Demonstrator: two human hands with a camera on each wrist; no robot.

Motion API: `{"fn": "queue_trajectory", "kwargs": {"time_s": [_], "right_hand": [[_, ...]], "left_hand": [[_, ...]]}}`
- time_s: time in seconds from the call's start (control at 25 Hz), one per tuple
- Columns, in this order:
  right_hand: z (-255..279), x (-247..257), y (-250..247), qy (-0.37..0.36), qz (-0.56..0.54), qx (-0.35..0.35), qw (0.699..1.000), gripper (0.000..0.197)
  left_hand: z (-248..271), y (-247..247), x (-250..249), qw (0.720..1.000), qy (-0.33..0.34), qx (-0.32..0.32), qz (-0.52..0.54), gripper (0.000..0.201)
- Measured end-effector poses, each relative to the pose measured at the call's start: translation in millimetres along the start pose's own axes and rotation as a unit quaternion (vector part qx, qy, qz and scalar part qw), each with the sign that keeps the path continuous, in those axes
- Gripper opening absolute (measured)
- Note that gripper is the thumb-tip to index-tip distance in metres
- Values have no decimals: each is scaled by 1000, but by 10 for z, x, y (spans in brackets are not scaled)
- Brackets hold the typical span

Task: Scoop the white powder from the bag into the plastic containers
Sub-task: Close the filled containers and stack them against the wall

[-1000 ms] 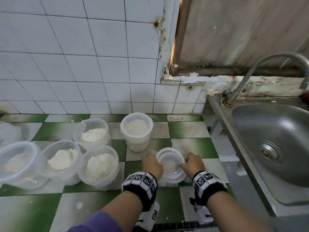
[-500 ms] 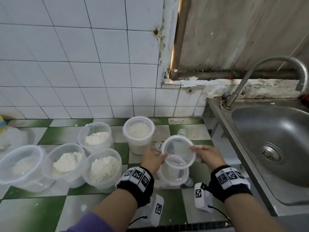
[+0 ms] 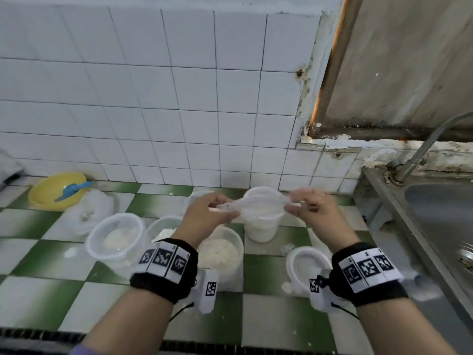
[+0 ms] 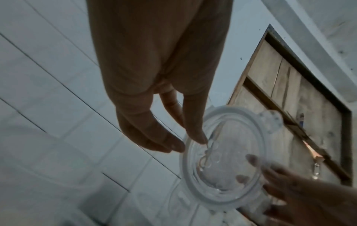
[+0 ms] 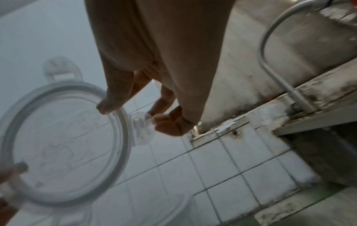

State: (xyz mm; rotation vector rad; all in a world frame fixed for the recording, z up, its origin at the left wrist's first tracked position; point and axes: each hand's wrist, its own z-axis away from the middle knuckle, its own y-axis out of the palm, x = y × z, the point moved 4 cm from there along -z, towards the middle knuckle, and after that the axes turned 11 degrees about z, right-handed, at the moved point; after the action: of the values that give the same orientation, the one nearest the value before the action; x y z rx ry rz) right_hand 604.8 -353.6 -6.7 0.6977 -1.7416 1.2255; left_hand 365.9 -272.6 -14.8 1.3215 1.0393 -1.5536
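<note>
Above tall container [image 3: 260,228]: clear lid [image 3: 258,204] between hands, left fingers [image 3: 225,213] and right fingers [image 3: 294,208] pinching opposite edges.

We see our left hand [image 4: 154,94] reaching down from twelve o'clock, its fingers [image 4: 195,134] pinching the rim of a clear round lid [image 4: 222,160]. Our right hand [image 4: 309,198] grips the lid's opposite edge from five o'clock, with white wall tiles [image 4: 58,107] behind.
</note>
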Motion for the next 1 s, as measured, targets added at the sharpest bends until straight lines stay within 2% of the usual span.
{"fn": "queue_trajectory", "kwargs": {"time_s": [0.12, 0.2, 0.28, 0.36, 0.48, 0.56, 0.72, 0.8, 0.88, 1.0], "right_hand": [[124, 81, 531, -30, 46, 34, 998, 21], [256, 34, 794, -29, 49, 34, 998, 20], [379, -64, 1001, -21, 30, 20, 999, 22], [500, -202, 1140, 5, 28, 10, 1000, 33], [649, -292, 1275, 24, 133, 10, 991, 45], [688, -244, 1319, 24, 179, 10, 984, 43], [665, -245, 1332, 117, 88, -11, 989, 27], [647, -282, 1310, 145, 83, -30, 985, 25], [661, -337, 1270, 181, 91, -51, 978, 27], [750, -466, 1140, 241, 77, -82, 964, 43]], "left_hand": [[180, -452, 132, 999, -47, 2, -16, 22], [255, -620, 287, 994, -77, 19, -79, 26], [274, -732, 451, 983, -76, 44, -160, 31], [294, -755, 524, 976, -67, 66, -198, 34], [306, -735, 543, 969, -43, 97, -225, 44], [304, -727, 548, 966, -41, 105, -234, 46], [244, -680, 542, 953, -22, 90, -289, 26], [228, -606, 510, 948, -8, 88, -306, 20], [237, -521, 512, 951, -10, 90, -296, 21], [229, -373, 531, 963, -28, 88, -254, 33]]}}
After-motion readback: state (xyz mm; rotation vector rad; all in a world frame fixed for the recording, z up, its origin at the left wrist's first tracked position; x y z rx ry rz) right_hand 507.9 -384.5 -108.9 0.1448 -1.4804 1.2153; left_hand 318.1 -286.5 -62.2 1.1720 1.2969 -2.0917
